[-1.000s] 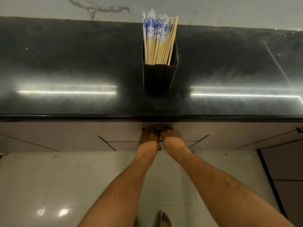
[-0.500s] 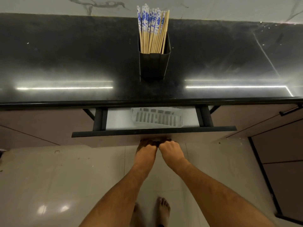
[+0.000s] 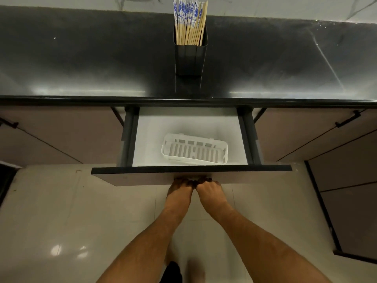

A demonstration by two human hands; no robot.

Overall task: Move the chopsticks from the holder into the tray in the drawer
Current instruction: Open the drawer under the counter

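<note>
While both hands grip the underside of the drawer [image 3: 191, 176] front, the step in hand appears to be pulling it out far enough to reach the tray [image 3: 194, 149]. To do it well, the pull should stay level and straight toward the body, with both hands sharing the load, so the drawer runs evenly on its side rails and the light tray does not slide. It already looks open enough: the whole white slatted tray shows, just beyond the hands and slightly to their right, lying at a small angle near the front wall. A gentle stop would keep it there.

The left hand [image 3: 180, 189] and right hand [image 3: 210, 190] sit side by side, touching or nearly so, at the middle of the front panel. Their fingers curl up under its lower edge, so the fingertips are hidden and whether there is a handle there cannot be told. Both forearms reach forward and converge from the body, wrists fairly straight, backs of the hands toward the camera.

The chopsticks [image 3: 189, 23] stand upright, bundled in the dark holder [image 3: 190, 60], well beyond the hands on the black surface [image 3: 81, 64], almost straight ahead past the tray. None has been moved yet, so the transfer itself is still to come.
</note>
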